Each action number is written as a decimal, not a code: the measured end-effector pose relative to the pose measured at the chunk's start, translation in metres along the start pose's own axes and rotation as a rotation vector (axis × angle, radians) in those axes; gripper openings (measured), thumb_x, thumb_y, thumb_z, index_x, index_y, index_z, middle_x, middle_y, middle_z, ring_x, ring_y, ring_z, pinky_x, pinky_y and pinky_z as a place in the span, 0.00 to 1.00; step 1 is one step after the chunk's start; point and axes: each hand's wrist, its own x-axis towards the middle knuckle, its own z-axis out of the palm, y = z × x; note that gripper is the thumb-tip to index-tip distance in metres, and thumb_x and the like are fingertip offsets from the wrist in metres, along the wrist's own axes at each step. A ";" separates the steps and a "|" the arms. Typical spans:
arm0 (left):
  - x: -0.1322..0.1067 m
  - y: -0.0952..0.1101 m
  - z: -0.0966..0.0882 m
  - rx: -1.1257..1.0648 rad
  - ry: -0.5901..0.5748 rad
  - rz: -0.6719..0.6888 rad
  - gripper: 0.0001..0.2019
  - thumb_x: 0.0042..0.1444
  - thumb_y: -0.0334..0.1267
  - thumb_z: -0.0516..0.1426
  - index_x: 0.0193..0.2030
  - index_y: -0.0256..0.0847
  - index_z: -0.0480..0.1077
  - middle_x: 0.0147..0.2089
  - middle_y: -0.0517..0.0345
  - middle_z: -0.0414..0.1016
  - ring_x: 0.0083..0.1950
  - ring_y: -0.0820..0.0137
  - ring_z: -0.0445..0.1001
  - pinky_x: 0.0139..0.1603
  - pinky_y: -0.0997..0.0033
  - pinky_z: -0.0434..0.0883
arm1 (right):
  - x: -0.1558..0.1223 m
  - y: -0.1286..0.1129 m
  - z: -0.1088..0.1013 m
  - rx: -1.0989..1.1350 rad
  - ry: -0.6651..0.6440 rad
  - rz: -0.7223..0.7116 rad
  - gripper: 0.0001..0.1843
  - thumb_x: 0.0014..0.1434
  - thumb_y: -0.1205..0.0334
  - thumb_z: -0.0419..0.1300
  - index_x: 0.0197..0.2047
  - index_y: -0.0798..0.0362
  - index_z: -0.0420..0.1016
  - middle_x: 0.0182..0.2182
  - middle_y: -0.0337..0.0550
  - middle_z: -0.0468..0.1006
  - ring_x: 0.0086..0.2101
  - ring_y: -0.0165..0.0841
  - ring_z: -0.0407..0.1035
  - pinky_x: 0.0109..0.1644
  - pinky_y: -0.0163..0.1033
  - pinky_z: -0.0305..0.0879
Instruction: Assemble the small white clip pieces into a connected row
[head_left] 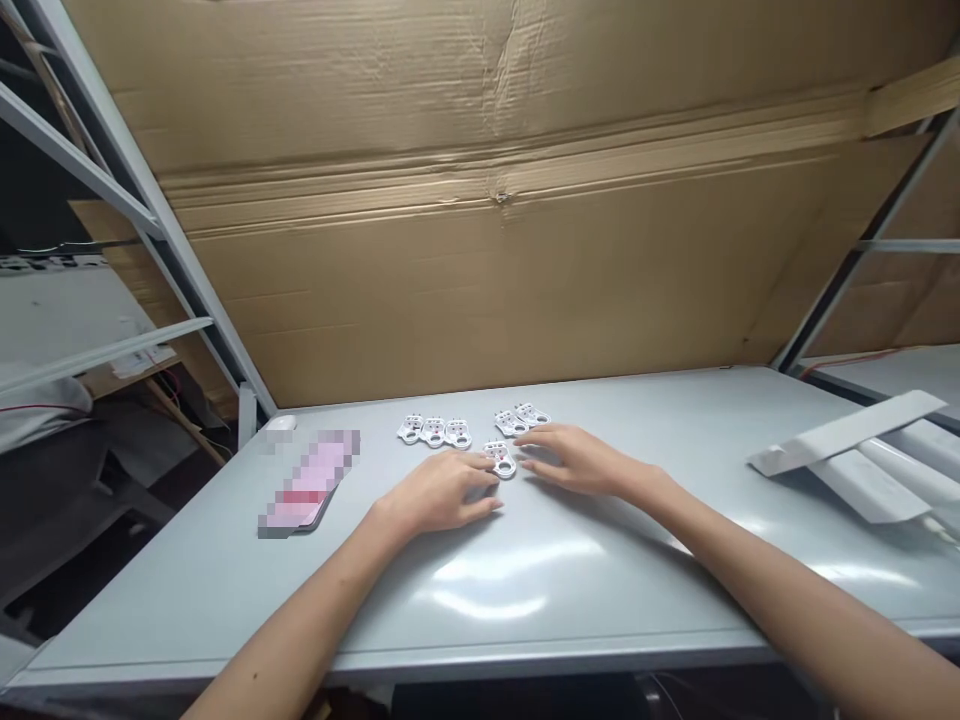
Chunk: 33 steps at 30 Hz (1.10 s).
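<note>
A small white piece (504, 467) with a round ring at one end and small dark holes lies flat on the table between my hands. My left hand (441, 492) reaches it from the left, its index fingertip at the piece's edge and its thumb apart. On the right side, my right hand (574, 462) has fingers stretched and spread, the tips close to the same piece. Whether either hand touches it I cannot tell. Behind my left hand sits a row of three similar white pieces (434, 432). Two more white pieces (512, 423) lie beyond my right fingers.
A pink, pixelated flat object (313, 480) rests at the left of the grey table (570, 610). White box-like parts (862, 450) are stacked at the right. Cardboard (487, 290) stands along the back between metal frame posts. A small white object (282, 424) is at the back left corner.
</note>
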 end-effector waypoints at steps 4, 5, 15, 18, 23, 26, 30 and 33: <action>0.000 -0.003 0.001 0.001 -0.035 -0.003 0.17 0.64 0.44 0.56 0.57 0.44 0.68 0.53 0.53 0.75 0.52 0.60 0.74 0.54 0.63 0.69 | -0.001 0.001 -0.003 -0.025 -0.074 0.013 0.17 0.65 0.55 0.53 0.53 0.51 0.75 0.48 0.52 0.78 0.47 0.45 0.72 0.49 0.48 0.68; 0.000 -0.004 0.002 0.007 -0.040 -0.024 0.19 0.63 0.44 0.56 0.59 0.44 0.66 0.54 0.52 0.75 0.53 0.60 0.74 0.54 0.62 0.69 | -0.002 0.000 -0.003 -0.028 -0.078 0.015 0.18 0.65 0.55 0.53 0.53 0.52 0.74 0.49 0.53 0.78 0.48 0.45 0.71 0.50 0.48 0.67; 0.003 -0.012 0.018 0.148 -0.042 -0.114 0.26 0.68 0.52 0.48 0.67 0.40 0.58 0.69 0.44 0.60 0.70 0.55 0.56 0.72 0.48 0.43 | -0.001 -0.010 0.001 -0.106 -0.123 0.028 0.18 0.66 0.54 0.52 0.53 0.54 0.73 0.53 0.56 0.75 0.51 0.46 0.70 0.53 0.50 0.67; 0.003 -0.015 0.022 0.146 -0.038 -0.145 0.29 0.68 0.55 0.45 0.69 0.40 0.55 0.70 0.44 0.57 0.71 0.54 0.53 0.72 0.46 0.41 | -0.001 -0.011 0.002 -0.117 -0.104 0.041 0.18 0.66 0.54 0.52 0.53 0.54 0.73 0.52 0.57 0.75 0.50 0.47 0.70 0.51 0.51 0.68; 0.004 -0.018 0.023 0.124 -0.022 -0.189 0.27 0.69 0.53 0.44 0.68 0.39 0.56 0.70 0.44 0.57 0.71 0.56 0.55 0.70 0.55 0.53 | -0.002 -0.006 0.007 -0.125 -0.040 0.062 0.23 0.66 0.54 0.52 0.59 0.55 0.69 0.55 0.58 0.74 0.51 0.49 0.70 0.52 0.52 0.68; 0.005 -0.018 0.022 0.107 -0.016 -0.196 0.27 0.70 0.51 0.43 0.68 0.37 0.57 0.69 0.43 0.58 0.70 0.55 0.57 0.68 0.55 0.56 | -0.001 -0.002 0.013 -0.140 0.012 0.054 0.24 0.65 0.54 0.53 0.62 0.54 0.67 0.56 0.58 0.73 0.52 0.49 0.69 0.53 0.53 0.68; 0.005 -0.019 0.022 0.086 -0.016 -0.209 0.27 0.69 0.51 0.43 0.67 0.36 0.57 0.70 0.43 0.57 0.70 0.55 0.55 0.68 0.53 0.55 | 0.000 0.003 0.025 -0.154 0.070 0.034 0.29 0.66 0.49 0.51 0.66 0.52 0.61 0.62 0.56 0.66 0.60 0.49 0.62 0.61 0.56 0.61; 0.006 -0.020 0.021 0.079 -0.020 -0.225 0.25 0.70 0.50 0.41 0.67 0.38 0.57 0.70 0.44 0.58 0.71 0.57 0.55 0.68 0.54 0.54 | -0.001 0.005 0.030 -0.123 0.032 0.081 0.34 0.67 0.43 0.47 0.69 0.54 0.56 0.66 0.57 0.60 0.65 0.50 0.54 0.65 0.58 0.55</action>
